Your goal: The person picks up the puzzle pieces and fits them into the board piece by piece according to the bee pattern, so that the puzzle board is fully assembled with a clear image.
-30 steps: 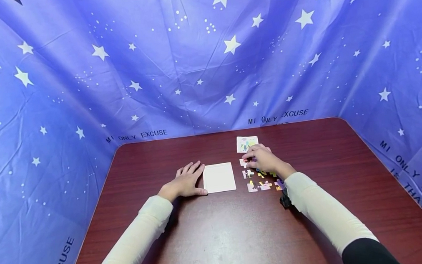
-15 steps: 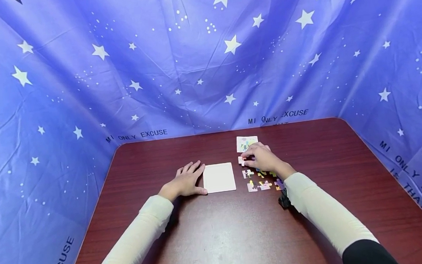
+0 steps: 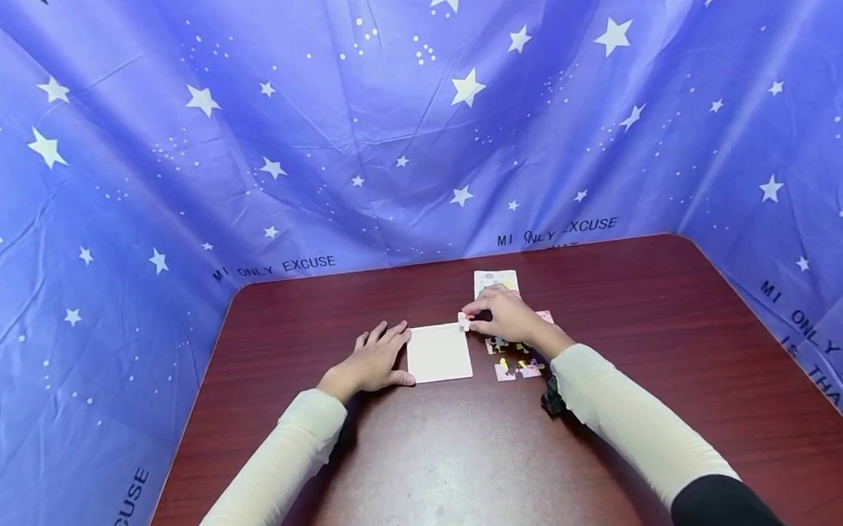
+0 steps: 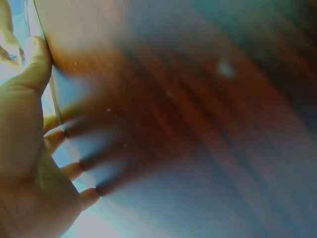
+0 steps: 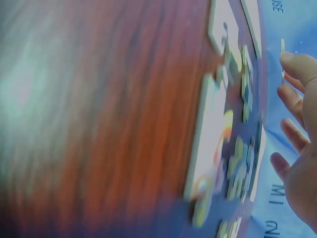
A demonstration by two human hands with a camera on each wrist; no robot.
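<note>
A square white board [image 3: 439, 353] lies flat on the table. My left hand [image 3: 372, 364] rests at its left edge with the fingers spread; in the left wrist view that hand [image 4: 29, 134] has its thumb against the board's edge. Between right thumb and fingers, my right hand [image 3: 505, 314] pinches a jigsaw piece [image 3: 463, 322] by the board's upper right corner. Seen from the right wrist, the piece [image 5: 283, 45] is edge-on and raised off the table. Loose jigsaw pieces [image 3: 504, 371] lie right of the board, some hidden beneath the right hand and forearm.
A small picture card [image 3: 496, 278] lies behind the right hand, partly covered by it. A black object [image 3: 552, 400] sits at the right cuff. The dark red table [image 3: 440, 478] meets a blue star-patterned curtain [image 3: 379, 116] at the back and sides.
My right hand has lifted the jigsaw piece from the far left of the loose group and carried it left to the board's upper right corner. The left hand has stayed in place.
</note>
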